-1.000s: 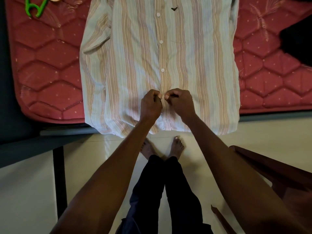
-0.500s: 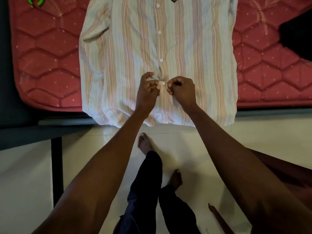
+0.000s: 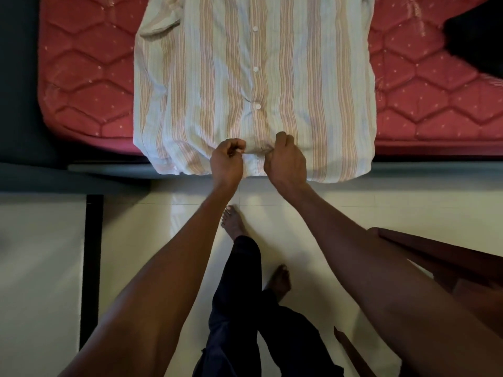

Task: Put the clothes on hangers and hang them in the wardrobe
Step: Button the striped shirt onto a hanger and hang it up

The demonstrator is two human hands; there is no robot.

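A: We log the cream, orange-and-blue striped, button-front cotton shirt [image 3: 253, 85] lying face up and flat on the red quilted mattress [image 3: 81, 77], its hem draped over the near edge of the bed. The collar end runs out of view at the top.

B: Hands?

A: Our left hand [image 3: 227, 160] and right hand [image 3: 285, 159] are both curled on the shirt's front placket, close above the hem, each pinching cloth. A small fold of placket is drawn taut between them. Whether a button is between the fingertips, we cannot tell; it is too small to resolve.

B: The relation we need for the coming move?

A: The shirt's long axis runs straight away from us, hem nearest, collar farthest. The row of white shirt buttons [image 3: 255, 68] lies along that axis, directly beyond the gap between our hands. Both hands sit about equally near the placket, left on its left side, right on its right. We judge the work to be on the lowest fastening, so any further fastening lies further up, away from our body.

B: Hanger? Wardrobe?

A: Neither in view. We judge the hanging step not yet begun. A dark garment [image 3: 479, 39] lies at the mattress's far right; a brown wooden chair [image 3: 449, 259] stands by our right arm on the pale tiled floor [image 3: 40, 268].
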